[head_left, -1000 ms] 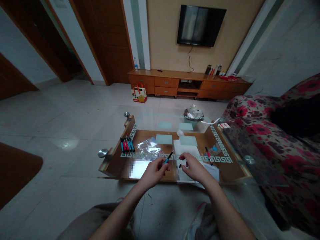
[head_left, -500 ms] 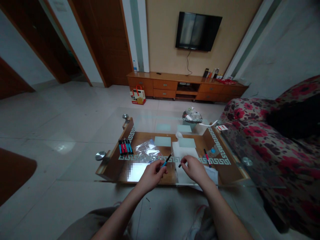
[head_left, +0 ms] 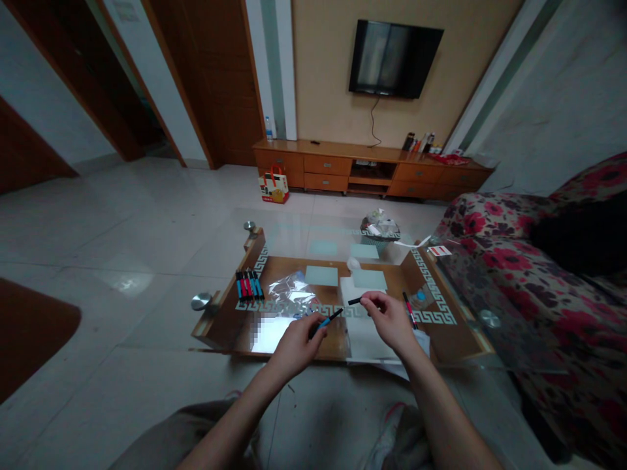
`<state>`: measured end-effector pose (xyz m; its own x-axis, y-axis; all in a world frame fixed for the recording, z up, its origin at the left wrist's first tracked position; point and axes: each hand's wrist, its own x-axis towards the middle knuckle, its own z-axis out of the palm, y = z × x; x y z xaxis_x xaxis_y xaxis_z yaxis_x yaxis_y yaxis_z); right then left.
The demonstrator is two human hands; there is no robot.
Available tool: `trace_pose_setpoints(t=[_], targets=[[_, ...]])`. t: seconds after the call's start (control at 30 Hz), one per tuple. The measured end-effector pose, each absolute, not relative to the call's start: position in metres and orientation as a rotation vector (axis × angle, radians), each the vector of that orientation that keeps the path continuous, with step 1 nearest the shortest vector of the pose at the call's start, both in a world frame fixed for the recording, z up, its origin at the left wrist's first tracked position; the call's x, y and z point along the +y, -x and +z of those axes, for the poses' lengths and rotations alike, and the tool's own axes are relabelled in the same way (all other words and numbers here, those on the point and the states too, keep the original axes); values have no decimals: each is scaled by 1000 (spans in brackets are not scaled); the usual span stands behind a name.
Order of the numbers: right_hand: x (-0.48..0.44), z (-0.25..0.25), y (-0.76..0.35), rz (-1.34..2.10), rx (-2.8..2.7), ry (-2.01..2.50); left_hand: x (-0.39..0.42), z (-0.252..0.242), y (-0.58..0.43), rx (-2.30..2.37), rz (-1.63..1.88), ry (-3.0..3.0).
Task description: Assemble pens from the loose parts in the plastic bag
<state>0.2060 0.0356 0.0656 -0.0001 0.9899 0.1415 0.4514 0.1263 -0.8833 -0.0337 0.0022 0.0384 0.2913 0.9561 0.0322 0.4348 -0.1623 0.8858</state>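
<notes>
A blue pen with a black front end [head_left: 329, 320] is held in my left hand [head_left: 298, 341], its front pointing up and to the right. My right hand [head_left: 389, 321] pinches a small black pen cap [head_left: 354, 301] between thumb and fingertips. Cap and pen are apart, with a narrow gap between them. Both hands are over the near part of the glass-topped table [head_left: 161, 326]. To the left, several blue and red pens with black ends [head_left: 250, 287] lie side by side. A red and black pen [head_left: 410, 311] lies alone just beyond my right hand.
Crumpled clear plastic wrapping [head_left: 292, 290] lies right of the pen row. A white sheet [head_left: 269, 334] is near the front edge, and white paper [head_left: 362, 339] lies beneath my right hand. A blue-capped bottle [head_left: 420, 298] shows at right. The flowered sofa [head_left: 509, 228] stands beyond.
My right hand has risen slightly, and the black cap has turned from pointing down to nearly level, facing the pen. The pen in my left hand has tilted lower to the right.
</notes>
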Motion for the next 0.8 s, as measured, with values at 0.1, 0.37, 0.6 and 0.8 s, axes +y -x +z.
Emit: trace_pose_setpoints(t=[0.1, 0.37, 0.6, 0.8], targets=[[33, 69, -204, 825, -1613, 1439, 3, 37, 33, 1275, 797, -1757], [33, 66, -207, 840, -1630, 1440, 3, 38, 33, 1264, 788, -1788], [33, 65, -206, 841, -1624, 1430, 2, 40, 32, 1252, 781, -1823], [33, 62, -206, 911, -1642, 1408, 5, 38, 32, 1248, 802, -1834]])
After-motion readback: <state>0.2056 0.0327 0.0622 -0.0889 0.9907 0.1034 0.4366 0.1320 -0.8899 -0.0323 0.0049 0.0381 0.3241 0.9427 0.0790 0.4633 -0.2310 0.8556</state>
